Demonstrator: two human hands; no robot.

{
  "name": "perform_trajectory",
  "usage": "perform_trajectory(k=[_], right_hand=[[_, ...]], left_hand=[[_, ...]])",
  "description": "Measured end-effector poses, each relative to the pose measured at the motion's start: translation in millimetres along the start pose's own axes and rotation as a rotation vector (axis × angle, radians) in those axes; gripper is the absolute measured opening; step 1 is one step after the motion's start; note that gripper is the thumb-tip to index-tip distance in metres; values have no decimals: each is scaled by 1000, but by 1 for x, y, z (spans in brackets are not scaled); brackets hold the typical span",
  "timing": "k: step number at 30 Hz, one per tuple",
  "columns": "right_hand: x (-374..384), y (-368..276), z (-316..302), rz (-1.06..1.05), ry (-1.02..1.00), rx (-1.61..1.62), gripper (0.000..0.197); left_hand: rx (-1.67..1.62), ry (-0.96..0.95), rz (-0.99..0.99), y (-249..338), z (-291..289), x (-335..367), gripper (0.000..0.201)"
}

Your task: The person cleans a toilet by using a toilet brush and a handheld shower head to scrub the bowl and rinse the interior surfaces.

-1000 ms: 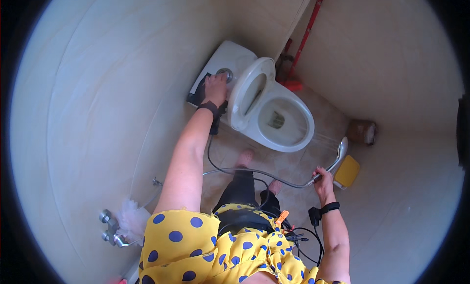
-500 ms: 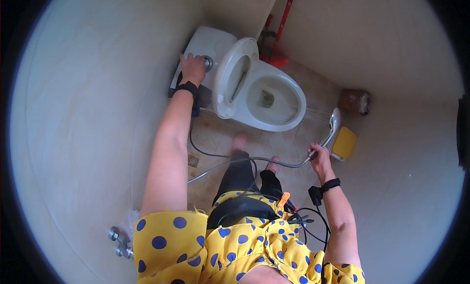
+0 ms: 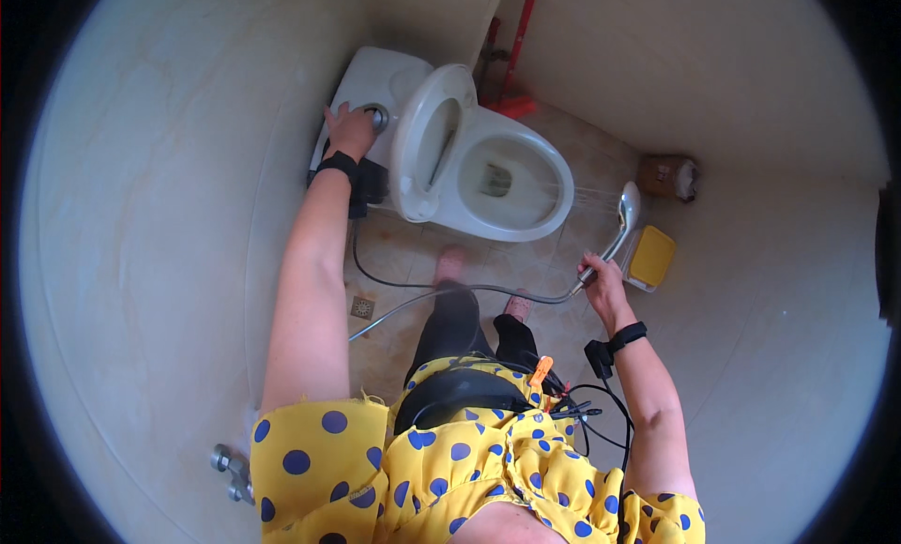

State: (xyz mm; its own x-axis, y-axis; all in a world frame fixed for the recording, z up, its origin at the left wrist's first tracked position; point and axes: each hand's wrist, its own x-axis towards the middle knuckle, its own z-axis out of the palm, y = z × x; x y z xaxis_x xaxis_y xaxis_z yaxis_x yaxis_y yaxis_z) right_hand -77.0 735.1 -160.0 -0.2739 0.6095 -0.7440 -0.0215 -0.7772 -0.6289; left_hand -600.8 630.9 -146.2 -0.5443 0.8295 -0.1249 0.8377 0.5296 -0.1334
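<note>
1. Left hand (image 3: 349, 129): upper left of the frame, laid on top of the toilet tank (image 3: 399, 67) at the flush button (image 3: 380, 119). Its fingers are spread and grip nothing visible; whether the button is pressed cannot be told.
2. Right hand (image 3: 603, 283): right of centre, fingers wrapped around the handle of a silver shower head (image 3: 628, 206). Grip closed on the handle.
3. Shower head: to the right of the toilet (image 3: 566, 192), its head end upward in the frame. Fine streams of water run from it leftward to the bowl.
4. Hose (image 3: 488, 288): grey, leads from the handle across the centre toward the lower left, passing over the person's legs.
5. Toilet: white, upper centre, with the seat (image 3: 405, 159) raised on the tank side.
6. Right side: a container with a yellow lid (image 3: 654, 253) stands just beside the shower head; a brown package (image 3: 663, 177) lies near, above it in the frame.
7. Upper centre: a red pole (image 3: 522, 37) stands behind the toilet.
8. Lower left: a square floor drain (image 3: 363, 307) and, farther down, a metal wall fitting (image 3: 235, 474).
</note>
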Motion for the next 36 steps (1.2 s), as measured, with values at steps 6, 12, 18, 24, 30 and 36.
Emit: perform_trajectory(k=[6, 12, 18, 24, 30, 36], right_hand=[[-7, -3, -7, 2, -67, -99, 18], [-24, -10, -46, -45, -153, -234, 20], [-26, -40, -66, -72, -333, -589, 22], [-8, -53, -81, -123, -560, -702, 25], [6, -37, -72, -130, -638, -639, 23], [14, -24, -49, -143, -670, -775, 27]], left_hand=[[-440, 410, -28, 4, -7, -60, 36], [-743, 622, -208, 67, -34, -186, 19], [-1064, 154, -175, 182, -49, -277, 25], [-1231, -385, -72, 311, -71, -309, 42], [-1286, -330, -108, 402, -8, -304, 58], [-1332, -319, -83, 432, -58, -267, 51]])
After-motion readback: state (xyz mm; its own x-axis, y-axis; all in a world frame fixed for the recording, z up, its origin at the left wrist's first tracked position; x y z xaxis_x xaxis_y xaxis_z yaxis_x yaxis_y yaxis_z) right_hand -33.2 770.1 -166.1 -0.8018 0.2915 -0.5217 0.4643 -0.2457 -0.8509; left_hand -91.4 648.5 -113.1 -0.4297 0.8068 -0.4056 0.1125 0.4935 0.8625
